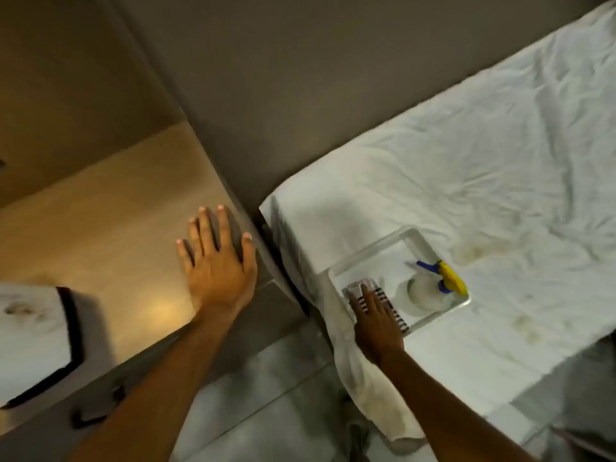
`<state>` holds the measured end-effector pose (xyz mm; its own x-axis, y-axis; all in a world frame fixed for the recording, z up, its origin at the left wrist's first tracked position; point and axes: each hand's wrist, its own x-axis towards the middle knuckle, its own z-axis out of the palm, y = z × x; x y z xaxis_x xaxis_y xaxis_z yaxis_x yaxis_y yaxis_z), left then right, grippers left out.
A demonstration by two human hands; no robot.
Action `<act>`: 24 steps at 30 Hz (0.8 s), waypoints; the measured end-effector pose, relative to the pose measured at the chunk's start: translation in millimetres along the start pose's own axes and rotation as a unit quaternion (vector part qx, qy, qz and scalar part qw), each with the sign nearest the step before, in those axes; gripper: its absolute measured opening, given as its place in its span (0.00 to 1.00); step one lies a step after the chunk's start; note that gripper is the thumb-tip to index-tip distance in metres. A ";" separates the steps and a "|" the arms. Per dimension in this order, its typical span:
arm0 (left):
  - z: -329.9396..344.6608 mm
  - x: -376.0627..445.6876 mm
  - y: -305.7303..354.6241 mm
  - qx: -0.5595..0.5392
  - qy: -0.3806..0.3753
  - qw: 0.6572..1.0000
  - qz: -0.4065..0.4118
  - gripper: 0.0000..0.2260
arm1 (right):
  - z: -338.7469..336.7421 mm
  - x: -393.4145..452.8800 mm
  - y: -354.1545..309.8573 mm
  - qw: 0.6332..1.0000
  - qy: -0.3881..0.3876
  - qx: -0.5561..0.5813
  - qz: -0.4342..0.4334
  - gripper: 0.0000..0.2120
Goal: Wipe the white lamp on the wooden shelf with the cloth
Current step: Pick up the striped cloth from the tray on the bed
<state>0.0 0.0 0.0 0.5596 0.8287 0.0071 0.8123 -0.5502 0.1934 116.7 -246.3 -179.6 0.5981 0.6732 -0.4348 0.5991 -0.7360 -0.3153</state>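
Note:
The white lamp [31, 338], its shade edged with a black rim, stands at the lower left on the light wooden shelf [110, 228]. My left hand [216, 265] lies flat on the shelf top near its right edge, fingers spread, holding nothing. A striped black-and-white cloth [361, 284] lies folded in a white tray [376, 251] on the bed. My right hand [375, 323] reaches into the tray and rests on the cloth with fingers stretched out over it; no closed grip shows.
A spray bottle [425, 288] with a yellow and blue trigger lies in the tray beside the cloth. A bed with a rumpled white sheet [466, 161] fills the right. A white towel [373, 395] hangs off its corner. Pale floor [266, 395] lies between shelf and bed.

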 end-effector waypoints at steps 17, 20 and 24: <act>5.7 4.0 -3.6 0.017 0.049 0.999 -0.001 0.29 | 34.5 44.7 42.6 0.991 0.082 -0.108 -0.018 0.29; 7.8 4.5 -5.7 0.024 0.045 0.999 -0.002 0.30 | 10.5 42.0 32.0 0.991 0.118 0.050 0.037 0.22; -2.5 5.4 -1.8 0.039 -0.011 0.999 -0.015 0.30 | -50.0 5.2 3.7 0.823 0.108 0.510 0.225 0.14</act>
<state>1.1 5.7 2.1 0.5382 0.8426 -0.0197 0.8382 -0.5327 0.1168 148.6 -241.9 -140.8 0.7840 0.2311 -0.5761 -0.4019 -0.5183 -0.7549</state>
